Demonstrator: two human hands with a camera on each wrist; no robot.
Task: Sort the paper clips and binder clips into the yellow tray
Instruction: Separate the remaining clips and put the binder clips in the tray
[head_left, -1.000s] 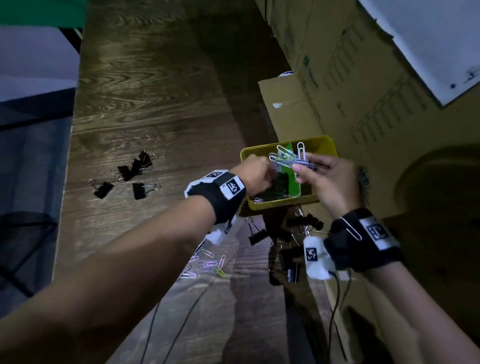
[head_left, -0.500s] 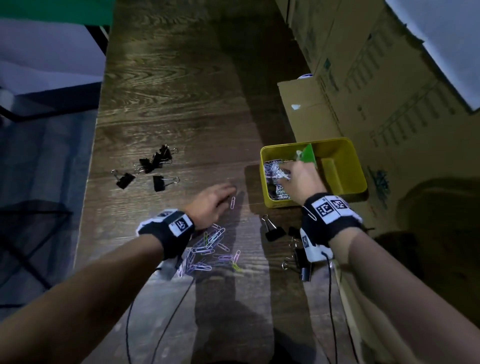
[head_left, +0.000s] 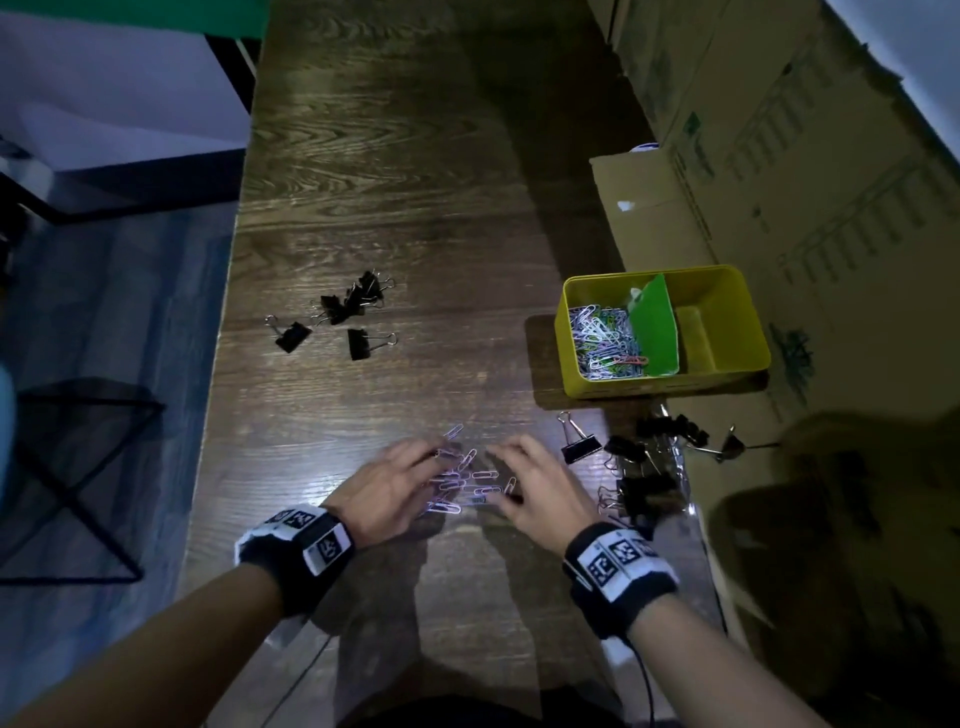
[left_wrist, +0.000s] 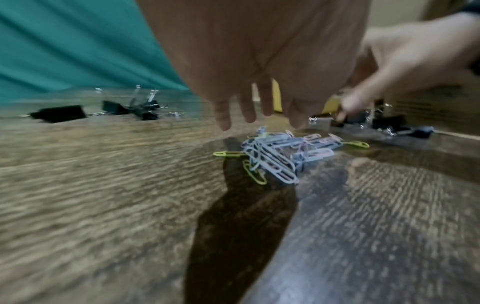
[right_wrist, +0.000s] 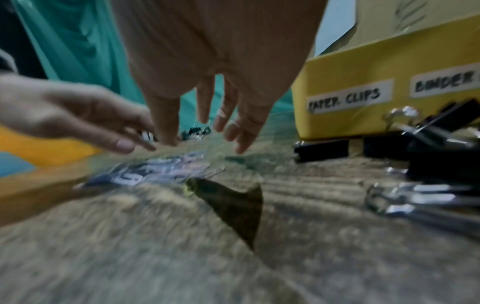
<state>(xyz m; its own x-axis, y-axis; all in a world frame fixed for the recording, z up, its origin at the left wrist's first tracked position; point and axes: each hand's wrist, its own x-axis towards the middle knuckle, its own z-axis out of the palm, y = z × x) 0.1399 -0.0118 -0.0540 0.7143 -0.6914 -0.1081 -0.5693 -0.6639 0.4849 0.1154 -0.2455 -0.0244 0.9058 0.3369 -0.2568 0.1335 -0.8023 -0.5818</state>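
Both hands, the left hand (head_left: 387, 486) and right hand (head_left: 540, 486), hover with fingers released and spread, grasping nothing, over loose paper clips (head_left: 467, 480) on the counter (head_left: 395, 171). Raking them together first would ease lifting them to the yellow tray (head_left: 613, 387). Binder clips (head_left: 647, 467) crowd the path just beside.

Dim light falls on a dark wood-grain table (head_left: 395, 171) flanked by stacked cardboard boxes (head_left: 810, 171).
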